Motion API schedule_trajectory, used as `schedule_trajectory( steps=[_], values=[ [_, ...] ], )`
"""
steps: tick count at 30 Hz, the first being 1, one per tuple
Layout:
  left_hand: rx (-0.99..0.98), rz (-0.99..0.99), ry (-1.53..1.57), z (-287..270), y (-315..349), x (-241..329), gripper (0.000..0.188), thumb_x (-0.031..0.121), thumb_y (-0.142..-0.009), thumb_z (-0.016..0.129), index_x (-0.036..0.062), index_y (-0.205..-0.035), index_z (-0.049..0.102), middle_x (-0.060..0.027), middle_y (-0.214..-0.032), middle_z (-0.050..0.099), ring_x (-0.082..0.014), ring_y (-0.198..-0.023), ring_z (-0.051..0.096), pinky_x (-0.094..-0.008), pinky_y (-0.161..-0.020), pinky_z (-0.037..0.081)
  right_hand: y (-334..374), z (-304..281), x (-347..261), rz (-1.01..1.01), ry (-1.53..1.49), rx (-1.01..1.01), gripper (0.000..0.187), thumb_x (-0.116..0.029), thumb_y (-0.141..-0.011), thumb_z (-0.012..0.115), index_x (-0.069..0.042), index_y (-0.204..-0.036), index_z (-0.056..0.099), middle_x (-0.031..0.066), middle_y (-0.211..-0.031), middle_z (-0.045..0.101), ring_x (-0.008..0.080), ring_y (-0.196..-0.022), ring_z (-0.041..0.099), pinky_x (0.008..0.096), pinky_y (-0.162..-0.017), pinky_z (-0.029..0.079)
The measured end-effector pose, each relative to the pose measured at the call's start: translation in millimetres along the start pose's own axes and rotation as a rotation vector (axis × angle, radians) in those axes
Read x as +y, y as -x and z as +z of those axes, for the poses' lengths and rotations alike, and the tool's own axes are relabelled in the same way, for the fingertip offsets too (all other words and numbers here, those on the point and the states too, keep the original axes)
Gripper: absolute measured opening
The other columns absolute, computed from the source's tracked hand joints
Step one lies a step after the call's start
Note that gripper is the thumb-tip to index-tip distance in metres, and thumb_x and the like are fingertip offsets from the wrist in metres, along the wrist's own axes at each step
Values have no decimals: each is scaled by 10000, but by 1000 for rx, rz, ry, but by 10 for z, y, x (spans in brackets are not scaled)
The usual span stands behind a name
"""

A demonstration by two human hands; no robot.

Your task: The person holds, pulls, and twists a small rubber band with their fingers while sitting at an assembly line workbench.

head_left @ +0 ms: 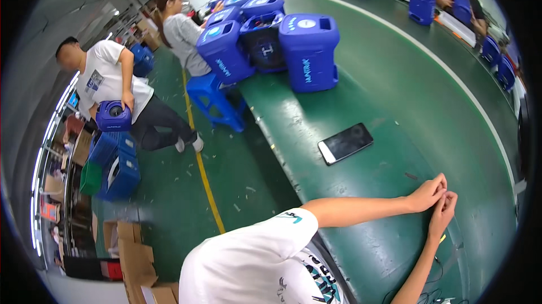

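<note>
My left hand (pixel 427 194) and my right hand (pixel 442 215) meet over the green table at the right. The fingers of both are curled and pressed together at the tips, where the two hands touch or nearly touch. Whatever lies between the fingertips, if anything, is hidden or too small to name. A phone (pixel 346 143) with a dark screen lies on the table beyond my left forearm. Near my left hand sits a small dark flat piece (pixel 410 176). Beside my right wrist shows a bit of yellow (pixel 442 239).
Blue speaker-like cases (pixel 310 58) stand at the table's far end. Thin dark cables (pixel 432 292) lie near my right forearm. A blue stool (pixel 214 99) and a seated person (pixel 183 33) are beyond the left edge. A standing person (pixel 113 78) holds a blue unit. Cardboard boxes (pixel 132 259) sit lower left.
</note>
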State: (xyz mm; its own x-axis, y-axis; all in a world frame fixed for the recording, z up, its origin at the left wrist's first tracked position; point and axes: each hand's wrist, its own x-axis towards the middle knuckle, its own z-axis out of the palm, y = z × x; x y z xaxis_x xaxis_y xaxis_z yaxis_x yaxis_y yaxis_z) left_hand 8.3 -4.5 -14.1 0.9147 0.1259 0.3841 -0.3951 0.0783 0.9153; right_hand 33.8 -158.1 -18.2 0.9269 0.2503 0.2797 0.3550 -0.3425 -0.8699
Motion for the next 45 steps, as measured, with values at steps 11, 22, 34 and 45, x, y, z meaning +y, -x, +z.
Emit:
schedule_trajectory(
  steps=[11, 22, 34, 45],
  values=[
    [137, 59, -203, -187, -45, -189, 103, 53, -1036, 595, 17, -1130, 575, -118, -1042, 594, -187, -870, 624, -321, -673, 535, -144, 243, -204, -79, 65, -24, 113, -118, -1044, 613, -8, -1059, 592, 98, -757, 653, 135, -667, 615, 316, -610, 476],
    [33, -209, 27, -32, -14, 10, 116, 101, -1081, 603, 4, -1133, 566, -66, -836, 671, -76, -543, 547, -239, -457, 429, -36, 106, -209, -27, -77, 16, 81, -65, -1038, 609, -16, -1019, 547, 39, -673, 620, 67, -568, 535, 275, -532, 411],
    [12, -271, 32, -44, -39, 81, 138, 117, -1070, 650, -17, -1062, 620, -60, -743, 676, -76, -535, 549, -252, -465, 415, -44, 61, -251, 44, -77, -20, 117, -120, -1038, 604, -18, -1017, 551, 46, -692, 639, 100, -588, 566, 301, -564, 440],
    [12, -242, 5, -51, -39, 111, 223, 166, -1083, 647, 33, -963, 514, -40, -697, 647, -63, -521, 526, -249, -451, 396, -54, 64, -284, 35, -67, -46, 134, -131, -1035, 610, -12, -1011, 552, 75, -711, 672, 132, -606, 628, 311, -581, 473]
  ],
)
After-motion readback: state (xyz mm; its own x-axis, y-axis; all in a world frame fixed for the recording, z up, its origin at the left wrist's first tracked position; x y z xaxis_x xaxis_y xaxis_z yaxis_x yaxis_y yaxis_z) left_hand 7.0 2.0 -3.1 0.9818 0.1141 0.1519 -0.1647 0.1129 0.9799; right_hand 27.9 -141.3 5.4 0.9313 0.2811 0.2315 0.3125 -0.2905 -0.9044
